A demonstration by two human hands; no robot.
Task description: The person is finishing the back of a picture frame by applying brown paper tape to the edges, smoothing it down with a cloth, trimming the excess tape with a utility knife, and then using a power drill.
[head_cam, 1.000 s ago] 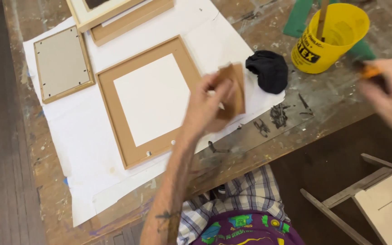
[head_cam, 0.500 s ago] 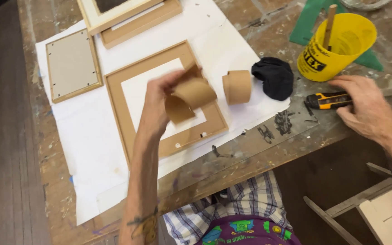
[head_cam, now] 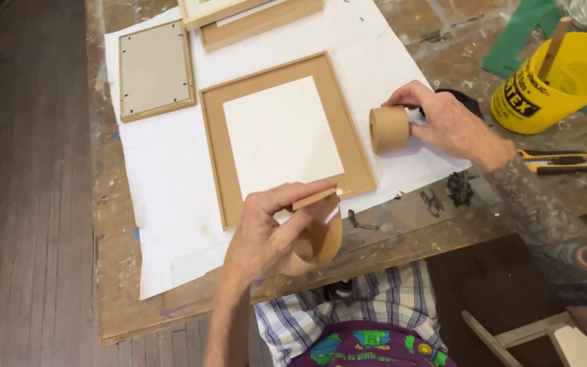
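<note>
Left hand: the left hand (head_cam: 266, 234) is closed in a pinch on a curling strip of brown paper tape (head_cam: 321, 234), thumb and forefinger gripping its upper end just over the near edge of the workbench (head_cam: 484, 224).

Right hand: the right hand (head_cam: 446, 122) is wrapped round the roll of brown paper tape (head_cam: 388, 129), fingers behind it and thumb on top, the roll standing on its rim on the white paper sheet (head_cam: 164, 204) near the right edge of that sheet.

Strip, handling: judged light, thin and limp; it curls back on itself, so it likely wants holding at both ends to lie flat. It would crease or tear easily if pulled hard across its width.

Roll, handling: judged light but firm, a stiff ring; best taken round the outer wall, as it is now, since it would roll off if left on its rim.

Frame: a wooden picture frame (head_cam: 354, 146) lies face down in the middle of the sheet, its white backing board (head_cam: 280, 136) inside, between the two hands.

Smaller frame: a small frame with grey backing (head_cam: 154, 68) lies toward the far left corner of the sheet.

Right end of the bench: a yellow plastic tub (head_cam: 558, 85) with a wooden stick (head_cam: 553, 41) in it, and a yellow-and-black utility knife (head_cam: 562, 161) just beside the right forearm.

Near edge: small dark metal clips (head_cam: 446, 194) lie on bare wood.
</note>
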